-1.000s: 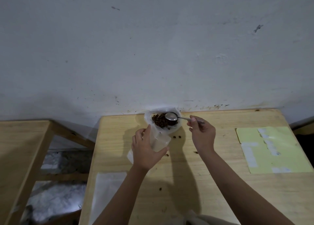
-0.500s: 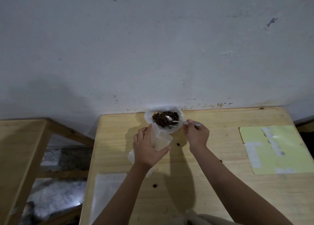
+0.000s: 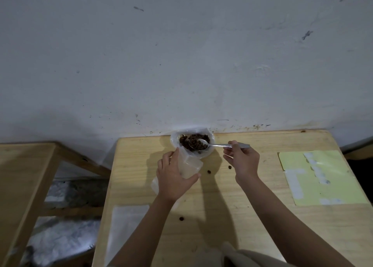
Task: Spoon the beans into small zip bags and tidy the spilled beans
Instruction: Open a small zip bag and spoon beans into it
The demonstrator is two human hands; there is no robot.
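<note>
Steel spoon (image 3: 198, 144), heaped w/ beans (image 3: 196, 143), pinched by right hand (image 3: 243, 160) over bean bag (image 3: 207, 154); left hand (image 3: 173, 178) grips zip bag (image 3: 190, 168), mouth probably open. Carry level, tip slowly.
</note>
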